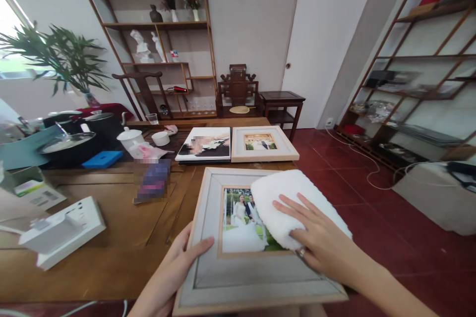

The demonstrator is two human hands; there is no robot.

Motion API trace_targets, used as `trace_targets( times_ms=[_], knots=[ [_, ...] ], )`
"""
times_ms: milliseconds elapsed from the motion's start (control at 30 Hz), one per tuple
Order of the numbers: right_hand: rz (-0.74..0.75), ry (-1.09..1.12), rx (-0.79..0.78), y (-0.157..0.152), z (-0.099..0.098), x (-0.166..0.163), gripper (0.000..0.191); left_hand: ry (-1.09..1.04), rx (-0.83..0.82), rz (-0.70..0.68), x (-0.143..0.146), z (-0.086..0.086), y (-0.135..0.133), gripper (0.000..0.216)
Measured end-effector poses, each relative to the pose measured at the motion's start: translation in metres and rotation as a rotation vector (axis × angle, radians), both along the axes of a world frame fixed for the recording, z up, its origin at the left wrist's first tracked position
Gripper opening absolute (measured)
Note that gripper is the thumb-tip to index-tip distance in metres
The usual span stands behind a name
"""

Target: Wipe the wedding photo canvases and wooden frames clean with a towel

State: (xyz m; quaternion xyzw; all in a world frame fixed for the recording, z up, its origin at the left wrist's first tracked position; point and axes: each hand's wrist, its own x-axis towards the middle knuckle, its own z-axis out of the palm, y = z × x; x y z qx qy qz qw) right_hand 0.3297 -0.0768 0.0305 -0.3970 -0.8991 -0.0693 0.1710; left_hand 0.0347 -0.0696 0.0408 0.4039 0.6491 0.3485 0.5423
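While the left hand clamps the near-left edge of the picture frame, thumb across the front moulding and the other fingers hidden behind it, the right hand lies palm down on a white cloth.

Hand pose:
- L: closed on the frame; wrist enters from bottom centre.
- R: flat, fingers extended and slightly spread, gripping nothing, resting on the cloth. A ring shows on one finger. Forearm enters from lower right.

Frame position: directly in front of the person, face up, top edge tilted away. Its left part overlaps the near end of the counter; its right part hangs over the red floor. The bottom edge is cut off by the view, so what supports it cannot be told; prob. only the hands. The cloth covers the upper-right of the photo and mat.

Containers, far-left of counter:
- Dark pots w/ lids on; contents not visible.
- White teapot, lid on.
- White cup just beside it; inside not visible.
- Clear glass behind.
- Blue box, closed.

Other items: a second frame and an unframed print lie flat side by side, touching, beyond the held frame. A white device sits near-left.
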Motion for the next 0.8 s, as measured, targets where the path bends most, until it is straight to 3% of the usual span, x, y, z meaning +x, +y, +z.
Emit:
trace_targets(
  times_ms=[167, 300, 400, 500, 633, 800],
  knots=[
    [-0.005, 0.100, 0.031, 0.013, -0.007, -0.005, 0.025, 0.163, 0.147, -0.104, -0.002, 0.003, 0.016, 0.050],
    [-0.036, 0.200, 0.110, 0.017, -0.006, -0.006, 0.028, 0.519, 0.291, -0.172, -0.009, 0.005, 0.028, 0.047],
    [-0.156, 0.316, 0.272, 0.027, 0.000, -0.001, 0.027, 0.693, 0.452, -0.190, -0.013, -0.003, 0.031, 0.051],
    [-0.234, 0.335, 0.361, 0.044, 0.009, 0.001, 0.025, 0.718, 0.655, -0.255, -0.012, -0.014, 0.033, 0.062],
    [-0.187, 0.111, 0.188, 0.067, 0.010, -0.013, 0.029, 0.678, 0.791, -0.404, -0.007, -0.017, 0.038, 0.059],
    [-0.209, -0.012, 0.019, 0.075, -0.002, -0.028, 0.032, 0.594, 0.777, -0.505, -0.002, -0.008, 0.044, 0.045]
  ],
)
